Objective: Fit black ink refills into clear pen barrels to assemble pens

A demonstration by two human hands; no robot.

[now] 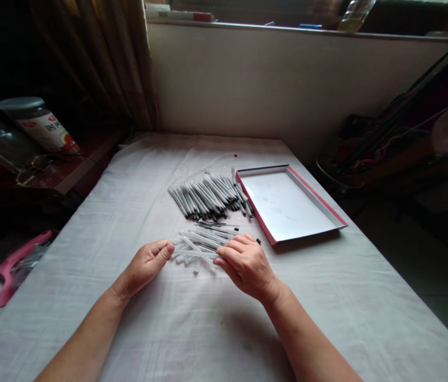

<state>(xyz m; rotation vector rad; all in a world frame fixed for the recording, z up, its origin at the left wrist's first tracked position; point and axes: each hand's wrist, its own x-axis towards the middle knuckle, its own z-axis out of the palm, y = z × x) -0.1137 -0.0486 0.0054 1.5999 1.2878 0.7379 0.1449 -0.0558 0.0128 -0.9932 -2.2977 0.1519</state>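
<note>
A clear white pen barrel [195, 255] lies level between my two hands. My left hand [148, 263] pinches its left end between thumb and fingers. At the other end, my right hand [247, 263] is closed around it, palm down; a small black tip [258, 242] shows by its knuckles. Under and behind the held barrel is a loose heap of clear pen barrels [208, 234], partly covered by my right hand. Just beyond are several thin black refills [210, 224]. Farther back, many pens with black ends [203, 195] lie side by side in a pile.
A shallow white box lid [307, 204] with red sides sits right of the pens. A pale cloth [160, 334] covers the table. On the left are a lidded jar [44, 124] and a pink-handled object [9, 268]. The wall [239, 79] rises behind.
</note>
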